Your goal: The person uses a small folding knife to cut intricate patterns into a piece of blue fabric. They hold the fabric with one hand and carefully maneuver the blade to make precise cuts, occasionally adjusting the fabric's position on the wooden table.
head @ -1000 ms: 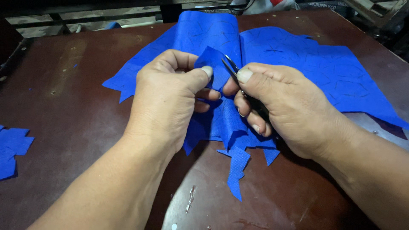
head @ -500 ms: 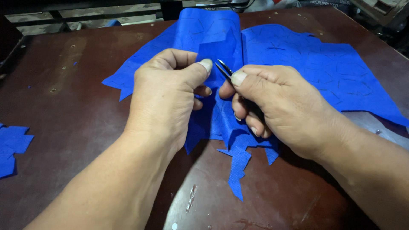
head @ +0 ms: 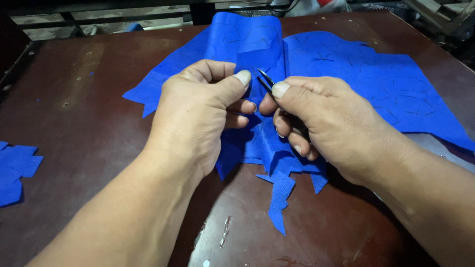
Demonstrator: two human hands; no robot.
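pinching the blue cloth (head: 316, 64) in our closed left hand (head: 198, 113), we have lowered the small flap; our right hand (head: 336, 123) grips black scissors (head: 265, 79), blades now nearly shut beside it.

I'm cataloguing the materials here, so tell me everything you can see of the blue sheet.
The blue sheet looks like thin, matte nonwoven fabric marked with faint dark outlines. Its near edge is jagged, with pointed strips hanging toward the viewer. It lies spread on the dark brown table, bunched in the middle where the left hand pinches it and the right hand holds scissors to it.
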